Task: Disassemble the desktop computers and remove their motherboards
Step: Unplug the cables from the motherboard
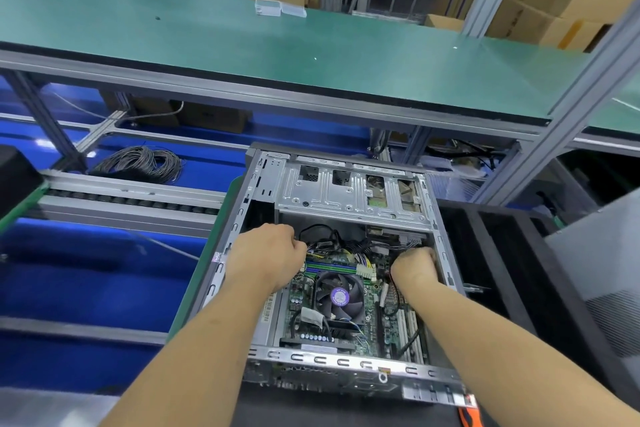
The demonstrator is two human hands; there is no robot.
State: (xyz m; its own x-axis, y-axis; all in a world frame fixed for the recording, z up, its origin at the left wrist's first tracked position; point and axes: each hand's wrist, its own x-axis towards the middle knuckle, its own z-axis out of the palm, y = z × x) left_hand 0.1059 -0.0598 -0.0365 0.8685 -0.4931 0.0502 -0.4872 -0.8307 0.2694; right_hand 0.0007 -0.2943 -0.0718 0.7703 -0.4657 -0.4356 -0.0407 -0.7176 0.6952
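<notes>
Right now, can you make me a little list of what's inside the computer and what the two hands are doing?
Computer case: open, lying on its side
Motherboard: green, still inside the case
Fan: black, purple sticker in the middle, sits on the motherboard
Cables: black bundle at the far end of the motherboard
Left hand: inside the case, fingers curled at the cables
Right hand: inside the case by the right wall, fingers curled; what it grips is hidden
Wire coil: grey, left of the case

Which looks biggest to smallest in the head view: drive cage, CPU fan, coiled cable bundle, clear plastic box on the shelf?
1. Drive cage
2. Coiled cable bundle
3. CPU fan and clear plastic box: they look alike; the box sits much farther off, so I won't rank them.
</notes>
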